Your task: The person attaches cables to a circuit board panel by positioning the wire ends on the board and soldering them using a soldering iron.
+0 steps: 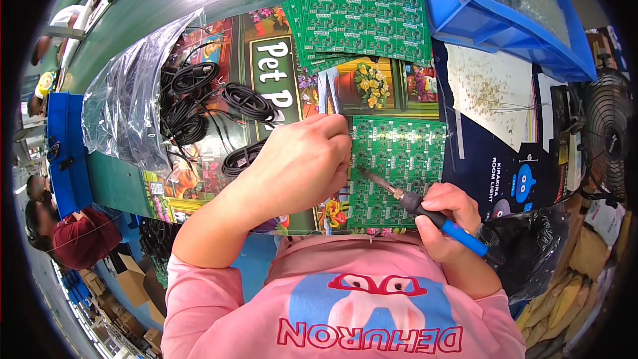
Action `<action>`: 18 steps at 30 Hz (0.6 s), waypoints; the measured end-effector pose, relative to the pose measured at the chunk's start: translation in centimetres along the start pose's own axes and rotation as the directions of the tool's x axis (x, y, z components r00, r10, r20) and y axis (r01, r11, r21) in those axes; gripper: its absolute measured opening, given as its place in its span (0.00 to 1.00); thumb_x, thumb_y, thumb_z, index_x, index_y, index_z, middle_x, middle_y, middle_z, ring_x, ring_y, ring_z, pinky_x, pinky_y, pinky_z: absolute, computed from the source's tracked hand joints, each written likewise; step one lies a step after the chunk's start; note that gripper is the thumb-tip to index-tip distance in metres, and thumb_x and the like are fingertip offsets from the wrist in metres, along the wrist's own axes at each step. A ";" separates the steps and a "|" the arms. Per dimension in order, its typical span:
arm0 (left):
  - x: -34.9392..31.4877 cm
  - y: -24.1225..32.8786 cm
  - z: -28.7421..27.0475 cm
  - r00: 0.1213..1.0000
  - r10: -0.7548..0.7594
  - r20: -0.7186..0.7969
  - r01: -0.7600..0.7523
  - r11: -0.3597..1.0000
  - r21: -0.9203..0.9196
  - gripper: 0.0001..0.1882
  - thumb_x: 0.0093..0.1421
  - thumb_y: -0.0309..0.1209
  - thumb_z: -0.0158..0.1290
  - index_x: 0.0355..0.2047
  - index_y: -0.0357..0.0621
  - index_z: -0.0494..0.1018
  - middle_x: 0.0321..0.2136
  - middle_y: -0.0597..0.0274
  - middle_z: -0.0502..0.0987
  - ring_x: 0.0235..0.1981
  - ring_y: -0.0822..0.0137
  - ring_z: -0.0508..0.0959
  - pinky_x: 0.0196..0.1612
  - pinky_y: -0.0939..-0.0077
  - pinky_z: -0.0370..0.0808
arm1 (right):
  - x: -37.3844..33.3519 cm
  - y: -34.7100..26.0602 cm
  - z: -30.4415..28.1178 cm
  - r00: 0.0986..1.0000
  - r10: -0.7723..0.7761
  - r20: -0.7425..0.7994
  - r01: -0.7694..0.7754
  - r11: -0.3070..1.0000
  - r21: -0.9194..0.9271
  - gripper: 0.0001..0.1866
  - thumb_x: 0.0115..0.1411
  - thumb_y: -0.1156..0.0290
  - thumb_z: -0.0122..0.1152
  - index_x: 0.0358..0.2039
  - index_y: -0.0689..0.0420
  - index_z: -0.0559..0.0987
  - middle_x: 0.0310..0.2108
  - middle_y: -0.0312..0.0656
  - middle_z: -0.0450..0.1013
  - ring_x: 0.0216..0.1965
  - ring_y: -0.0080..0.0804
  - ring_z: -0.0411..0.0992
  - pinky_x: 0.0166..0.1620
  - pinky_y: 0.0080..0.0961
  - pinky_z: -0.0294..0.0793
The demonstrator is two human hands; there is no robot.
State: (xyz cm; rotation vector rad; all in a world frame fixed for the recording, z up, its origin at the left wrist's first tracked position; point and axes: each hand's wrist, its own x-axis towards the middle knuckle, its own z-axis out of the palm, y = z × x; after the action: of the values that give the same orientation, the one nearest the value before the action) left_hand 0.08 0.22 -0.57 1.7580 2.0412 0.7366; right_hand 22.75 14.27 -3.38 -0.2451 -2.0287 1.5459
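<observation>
A green circuit board panel [415, 146] lies flat on the printed mat in front of me. My right hand [448, 216] is closed around a soldering iron [413, 204] with a black and blue handle. Its metal tip points left, over the panel's left part. At the panel's upper left edge is my left hand [312, 156], fingers pinched together. What the fingertips hold, if anything, is hidden. Just beyond them shows a pale, narrow V-shaped piece [327, 90]; whether the hand touches it I cannot tell.
Beyond the panel lies a stack of green circuit board panels [365, 13]. Coiled black cables [189, 119] and a clear plastic bag [126, 93] are at left. A blue bin [512, 33] stands far right, near white paper [492, 86] with small scattered parts and a black fan [606, 136].
</observation>
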 end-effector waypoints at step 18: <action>-0.1 -2.4 -3.3 0.959 0.083 -0.270 -0.113 0.989 -0.094 0.06 0.51 0.19 0.61 0.29 0.39 0.76 0.30 0.57 0.77 0.30 0.57 0.80 0.33 0.66 0.77 | -1.5 0.4 0.9 0.970 0.141 -0.195 -0.127 0.988 0.087 0.13 0.55 0.81 0.57 0.41 0.61 0.69 0.35 0.46 0.67 0.28 0.24 0.66 0.30 0.20 0.69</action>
State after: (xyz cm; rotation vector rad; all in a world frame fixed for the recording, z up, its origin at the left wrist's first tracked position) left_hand -3.70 -0.59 0.67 1.7901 2.0433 1.1480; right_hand 23.44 12.91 -4.39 -0.4985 -1.8264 1.6039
